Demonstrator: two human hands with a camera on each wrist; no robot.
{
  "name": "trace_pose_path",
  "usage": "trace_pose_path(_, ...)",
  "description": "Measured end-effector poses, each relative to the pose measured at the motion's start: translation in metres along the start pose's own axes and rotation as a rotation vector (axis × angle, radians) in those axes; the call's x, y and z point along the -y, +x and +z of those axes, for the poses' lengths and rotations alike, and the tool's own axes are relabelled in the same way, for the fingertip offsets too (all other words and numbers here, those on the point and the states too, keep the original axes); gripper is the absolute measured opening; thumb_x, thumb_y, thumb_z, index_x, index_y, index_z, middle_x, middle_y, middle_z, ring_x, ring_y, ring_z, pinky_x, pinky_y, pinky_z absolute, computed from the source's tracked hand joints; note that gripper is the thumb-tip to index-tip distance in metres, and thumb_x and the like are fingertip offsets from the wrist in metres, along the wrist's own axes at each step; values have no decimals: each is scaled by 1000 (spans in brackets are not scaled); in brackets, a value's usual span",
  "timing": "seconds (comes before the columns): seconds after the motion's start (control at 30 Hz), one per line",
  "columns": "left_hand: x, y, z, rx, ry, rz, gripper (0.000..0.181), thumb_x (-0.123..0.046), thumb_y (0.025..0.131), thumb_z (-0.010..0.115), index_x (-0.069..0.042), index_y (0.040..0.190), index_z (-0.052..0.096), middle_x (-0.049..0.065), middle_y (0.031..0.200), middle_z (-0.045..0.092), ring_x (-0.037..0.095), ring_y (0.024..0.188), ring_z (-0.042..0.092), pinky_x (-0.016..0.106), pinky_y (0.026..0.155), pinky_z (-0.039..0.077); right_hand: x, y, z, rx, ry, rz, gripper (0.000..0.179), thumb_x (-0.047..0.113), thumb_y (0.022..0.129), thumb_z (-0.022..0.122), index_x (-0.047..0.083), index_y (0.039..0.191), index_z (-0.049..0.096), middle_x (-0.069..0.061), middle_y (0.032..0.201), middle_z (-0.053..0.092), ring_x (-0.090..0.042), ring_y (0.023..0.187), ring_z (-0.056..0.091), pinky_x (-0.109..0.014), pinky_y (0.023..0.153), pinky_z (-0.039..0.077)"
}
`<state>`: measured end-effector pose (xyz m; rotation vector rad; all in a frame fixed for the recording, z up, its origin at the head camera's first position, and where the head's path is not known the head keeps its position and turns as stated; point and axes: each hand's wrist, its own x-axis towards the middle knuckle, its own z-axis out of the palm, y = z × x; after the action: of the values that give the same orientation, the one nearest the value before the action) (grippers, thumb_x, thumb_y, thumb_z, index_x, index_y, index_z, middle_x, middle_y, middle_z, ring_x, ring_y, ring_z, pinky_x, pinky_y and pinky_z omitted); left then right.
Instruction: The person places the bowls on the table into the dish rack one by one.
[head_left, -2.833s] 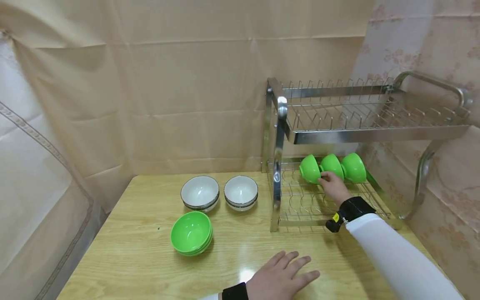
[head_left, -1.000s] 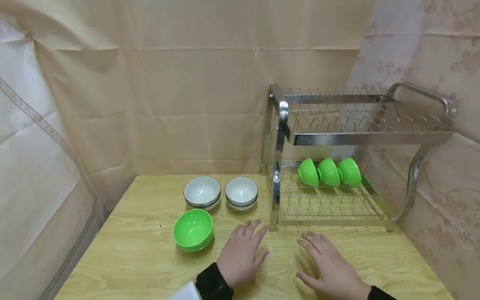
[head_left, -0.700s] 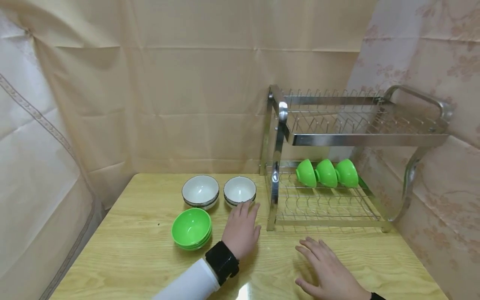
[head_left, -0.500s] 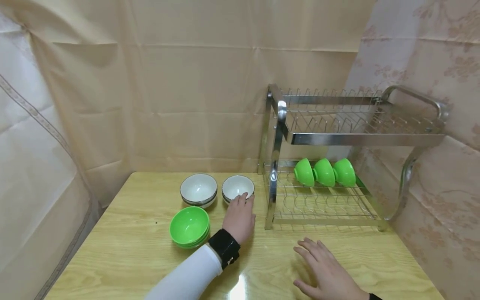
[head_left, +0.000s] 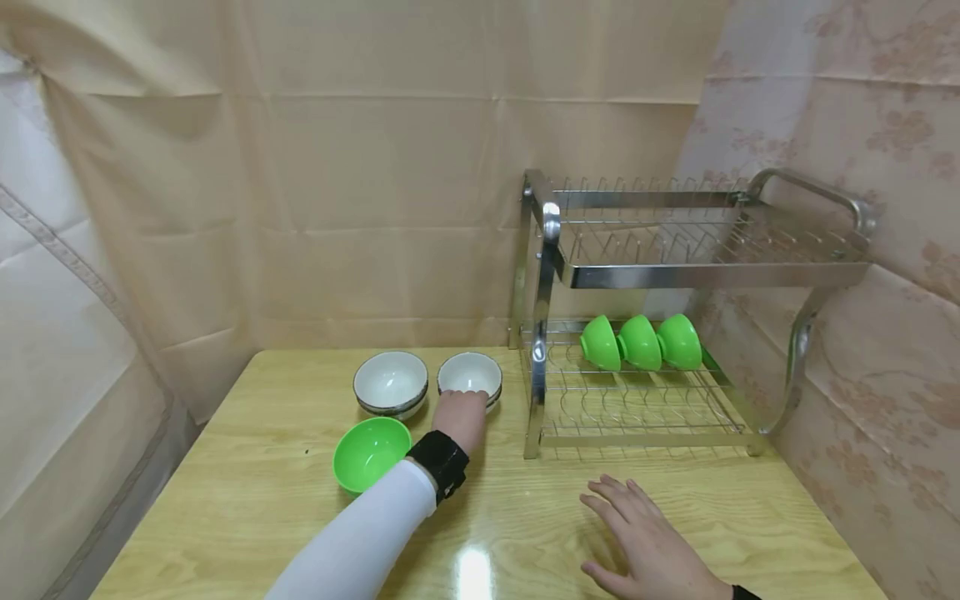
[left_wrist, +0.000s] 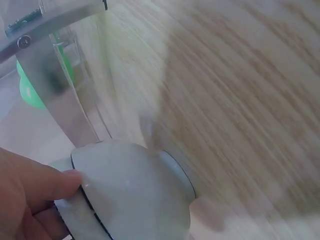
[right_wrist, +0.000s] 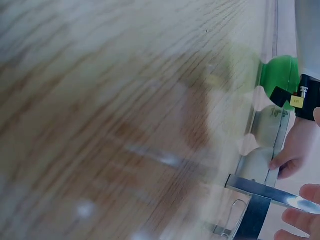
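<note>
At the near rim of the right-hand stack of white bowls point(head_left: 471, 372), my left hand point(head_left: 461, 419) bends its fingers over the edge. The left wrist view shows its thumb point(left_wrist: 67, 184) pressed at the dark rim line where the upper bowl nests in the lower bowl point(left_wrist: 137, 185); the fingertips inside are hidden. My right hand point(head_left: 647, 542) hovers over the front of the table, fingers spread, holding nothing. Another stack of white bowls point(head_left: 391, 379) stands to the left, with green bowls point(head_left: 367, 454) in front of it, partly covered by my left sleeve.
A two-tier metal dish rack point(head_left: 705, 276) stands at the right. On its lower tier, three green bowls point(head_left: 639, 342) sit on their sides in a row. Beige cloth point(head_left: 375, 208) hangs behind the wooden table point(head_left: 225, 500).
My right hand has let go of a green bowl on the rack and come back to the table's front. My left hand has moved forward to the right white stack and gripped its rim.
</note>
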<state>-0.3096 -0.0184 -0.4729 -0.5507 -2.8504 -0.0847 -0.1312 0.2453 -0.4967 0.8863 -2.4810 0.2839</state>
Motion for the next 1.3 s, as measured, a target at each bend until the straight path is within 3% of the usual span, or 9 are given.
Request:
trace_pose_path(0.17,0,0,-5,6,-11,2,13,-4,91,63,-12,96,72,5,86,72,26,79,67,41,77,49,1,0,0,17,0,21,76,49,71,85,8,130,59,-9,134,57,-32,127,51,-27,120,5)
trace_pose_path(0.37,4,4,-3,-36,2,12,12,-3,89,66,-12,96,71,5,88,72,26,81,66,40,76,48,0,0,1,6,8,16,77,48,71,85,7,130,59,-11,134,57,-32,127,51,-27,120,5)
trace_pose_path(0.77,14,4,2,-93,-57,57,10,-10,85,72,-18,91,74,1,77,73,25,71,67,40,71,46,2,-1,3,-34,-11,10,75,50,72,83,8,129,59,-10,132,58,-31,125,52,-28,120,6)
trace_pose_path(1.13,11,2,-9,-100,-102,54,11,-9,87,70,-15,95,74,3,83,74,28,76,69,43,76,48,2,-7,5,-36,-21,34,73,51,74,81,12,132,59,-7,136,57,-28,126,52,-25,120,5)
trace_pose_path(1.3,9,-1,-22,-159,-145,62,14,-10,88,71,-13,101,74,3,87,74,27,77,67,41,75,47,1,-8,7,-53,-11,22,72,51,73,82,11,129,61,-6,133,58,-28,124,53,-26,120,7)
